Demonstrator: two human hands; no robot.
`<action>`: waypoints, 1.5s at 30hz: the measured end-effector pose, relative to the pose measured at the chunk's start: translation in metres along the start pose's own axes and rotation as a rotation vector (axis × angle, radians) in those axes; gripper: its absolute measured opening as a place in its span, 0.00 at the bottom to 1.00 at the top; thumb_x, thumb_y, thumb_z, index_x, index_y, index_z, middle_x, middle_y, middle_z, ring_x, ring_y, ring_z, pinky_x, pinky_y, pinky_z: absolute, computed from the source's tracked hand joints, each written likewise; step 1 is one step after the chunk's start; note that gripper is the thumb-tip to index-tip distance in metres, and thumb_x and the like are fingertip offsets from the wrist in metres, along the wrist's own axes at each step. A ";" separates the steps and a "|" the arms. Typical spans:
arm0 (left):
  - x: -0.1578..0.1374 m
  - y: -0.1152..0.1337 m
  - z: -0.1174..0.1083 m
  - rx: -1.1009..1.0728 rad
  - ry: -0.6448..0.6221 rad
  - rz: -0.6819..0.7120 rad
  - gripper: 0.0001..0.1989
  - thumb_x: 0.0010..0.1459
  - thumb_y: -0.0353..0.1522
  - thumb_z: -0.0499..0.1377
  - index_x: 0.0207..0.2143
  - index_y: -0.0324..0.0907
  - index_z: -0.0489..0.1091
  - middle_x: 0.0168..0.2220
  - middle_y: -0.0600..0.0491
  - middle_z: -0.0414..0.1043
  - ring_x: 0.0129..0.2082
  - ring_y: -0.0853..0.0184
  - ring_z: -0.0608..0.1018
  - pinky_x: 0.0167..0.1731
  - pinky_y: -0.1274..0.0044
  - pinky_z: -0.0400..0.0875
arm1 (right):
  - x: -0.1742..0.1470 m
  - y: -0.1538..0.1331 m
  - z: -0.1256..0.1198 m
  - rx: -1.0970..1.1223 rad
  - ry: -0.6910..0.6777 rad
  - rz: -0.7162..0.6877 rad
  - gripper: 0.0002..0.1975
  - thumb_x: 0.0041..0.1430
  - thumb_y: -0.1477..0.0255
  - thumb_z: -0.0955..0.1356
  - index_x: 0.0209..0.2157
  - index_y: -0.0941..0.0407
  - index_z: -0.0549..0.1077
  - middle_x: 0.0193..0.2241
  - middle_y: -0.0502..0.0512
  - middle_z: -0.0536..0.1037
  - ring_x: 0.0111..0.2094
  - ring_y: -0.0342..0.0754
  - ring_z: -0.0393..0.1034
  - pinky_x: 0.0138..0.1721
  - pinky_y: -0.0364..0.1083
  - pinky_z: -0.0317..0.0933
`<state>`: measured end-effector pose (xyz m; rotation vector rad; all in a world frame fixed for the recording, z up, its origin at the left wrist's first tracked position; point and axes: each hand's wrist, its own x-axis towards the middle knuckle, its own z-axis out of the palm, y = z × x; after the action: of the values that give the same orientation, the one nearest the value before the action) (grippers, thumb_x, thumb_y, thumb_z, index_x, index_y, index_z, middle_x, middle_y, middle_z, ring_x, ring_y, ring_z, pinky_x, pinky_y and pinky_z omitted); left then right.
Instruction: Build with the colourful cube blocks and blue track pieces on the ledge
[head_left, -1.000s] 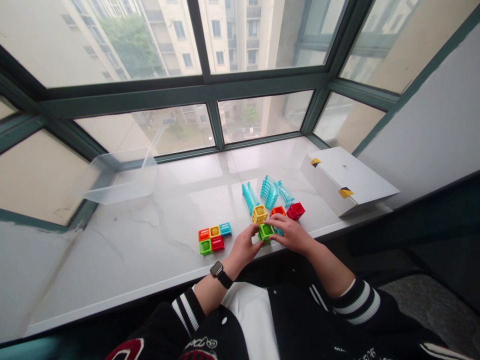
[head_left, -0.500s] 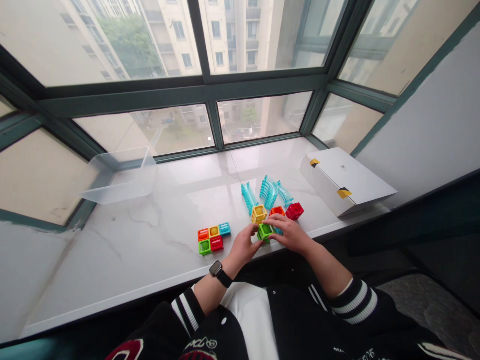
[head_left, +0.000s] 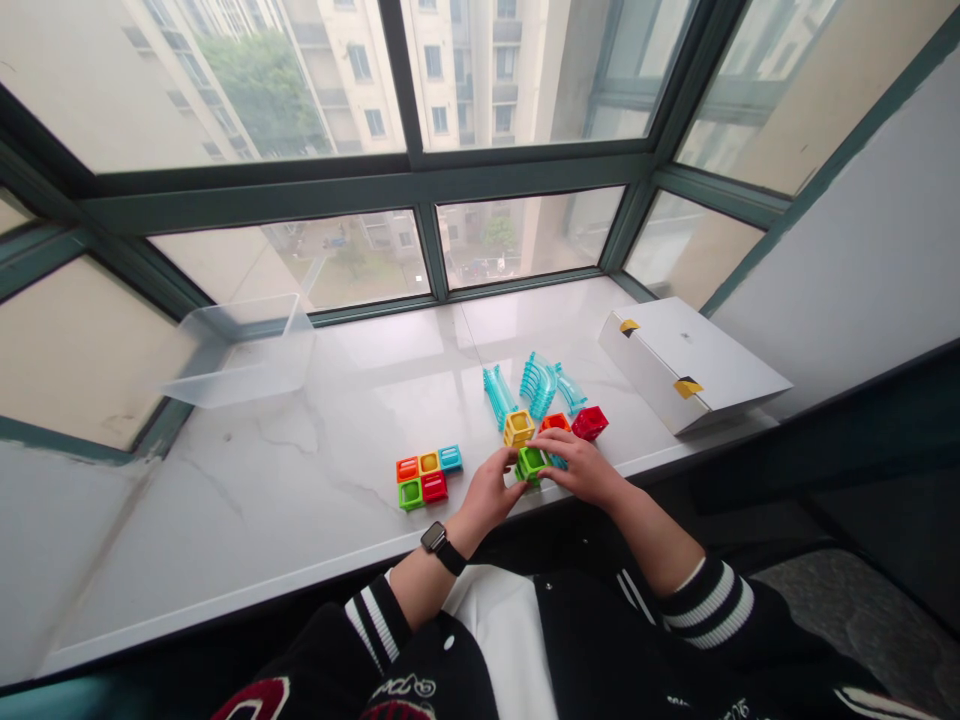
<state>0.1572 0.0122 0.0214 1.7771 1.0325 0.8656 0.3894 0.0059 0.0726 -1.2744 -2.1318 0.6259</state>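
Observation:
Between my two hands is a green cube block [head_left: 529,464] with an open frame. My left hand [head_left: 491,488] pinches its left side with thumb and fingers. On the other side, my right hand [head_left: 577,465] grips the same block, its fingers reaching over the top. Just behind it stands a yellow cube block [head_left: 518,428]. An orange block [head_left: 555,424] shows partly above my right hand, and a blue block under that hand is mostly hidden. The red block [head_left: 590,423] sits to the right. Several clear turquoise track pieces [head_left: 538,384] lie behind the blocks.
A joined group of colored blocks [head_left: 428,477] lies left of my hands on the white marble sill [head_left: 330,440]. At the far left is a clear plastic bin [head_left: 240,375]. A white box [head_left: 697,360] with yellow-black tabs stands at the right, near the windows.

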 end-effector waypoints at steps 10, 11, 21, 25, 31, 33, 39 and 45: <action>-0.002 -0.003 -0.001 0.007 -0.027 -0.019 0.24 0.57 0.29 0.69 0.56 0.47 0.71 0.54 0.47 0.78 0.53 0.58 0.81 0.57 0.60 0.77 | 0.000 -0.003 0.000 -0.019 -0.007 0.006 0.23 0.63 0.71 0.74 0.59 0.47 0.78 0.55 0.58 0.79 0.57 0.56 0.75 0.62 0.58 0.70; -0.003 -0.004 -0.004 0.022 -0.026 -0.018 0.24 0.57 0.30 0.69 0.56 0.47 0.71 0.55 0.47 0.78 0.53 0.57 0.81 0.57 0.59 0.77 | -0.001 -0.003 0.000 -0.023 -0.005 0.007 0.23 0.63 0.71 0.74 0.59 0.47 0.78 0.55 0.58 0.79 0.57 0.56 0.75 0.62 0.58 0.70; -0.025 -0.019 -0.097 0.203 0.264 -0.099 0.13 0.68 0.40 0.59 0.50 0.46 0.74 0.50 0.48 0.80 0.51 0.58 0.82 0.54 0.64 0.78 | -0.003 -0.002 -0.001 -0.019 0.000 -0.032 0.23 0.65 0.69 0.73 0.61 0.48 0.76 0.55 0.60 0.78 0.58 0.58 0.74 0.63 0.60 0.68; -0.035 -0.042 -0.130 0.439 0.404 -0.105 0.13 0.67 0.39 0.57 0.50 0.46 0.74 0.56 0.46 0.77 0.59 0.54 0.77 0.64 0.58 0.70 | -0.003 -0.004 -0.001 -0.023 -0.001 -0.027 0.24 0.65 0.69 0.73 0.61 0.48 0.76 0.56 0.60 0.77 0.59 0.58 0.73 0.64 0.61 0.67; -0.044 -0.071 -0.130 0.525 0.357 -0.109 0.14 0.67 0.36 0.55 0.52 0.45 0.73 0.61 0.44 0.73 0.64 0.52 0.72 0.68 0.56 0.65 | -0.004 -0.016 -0.012 -0.045 0.037 -0.008 0.27 0.63 0.65 0.74 0.63 0.47 0.73 0.58 0.61 0.75 0.61 0.60 0.71 0.64 0.62 0.68; -0.046 -0.074 -0.126 0.501 0.344 -0.116 0.14 0.68 0.35 0.53 0.52 0.45 0.73 0.56 0.44 0.76 0.61 0.53 0.74 0.66 0.57 0.66 | -0.002 -0.025 -0.018 -0.055 0.102 -0.031 0.24 0.65 0.65 0.73 0.62 0.47 0.74 0.57 0.61 0.76 0.60 0.61 0.71 0.63 0.62 0.68; -0.048 -0.077 -0.122 0.473 0.348 -0.166 0.15 0.69 0.37 0.53 0.53 0.45 0.73 0.51 0.45 0.77 0.54 0.54 0.77 0.60 0.58 0.70 | 0.010 -0.065 -0.013 -0.015 0.280 -0.101 0.16 0.68 0.67 0.68 0.55 0.47 0.80 0.50 0.60 0.80 0.54 0.61 0.74 0.61 0.63 0.70; -0.049 -0.073 -0.124 0.417 0.322 -0.221 0.15 0.67 0.41 0.57 0.50 0.44 0.75 0.46 0.46 0.77 0.50 0.56 0.78 0.55 0.62 0.72 | 0.033 -0.107 0.023 0.073 0.089 -0.224 0.14 0.72 0.69 0.65 0.52 0.48 0.81 0.42 0.57 0.82 0.44 0.52 0.78 0.50 0.51 0.74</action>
<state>0.0089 0.0299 -0.0066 1.8444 1.6857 0.8579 0.2940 -0.0131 0.1331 -0.9878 -2.1195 0.5357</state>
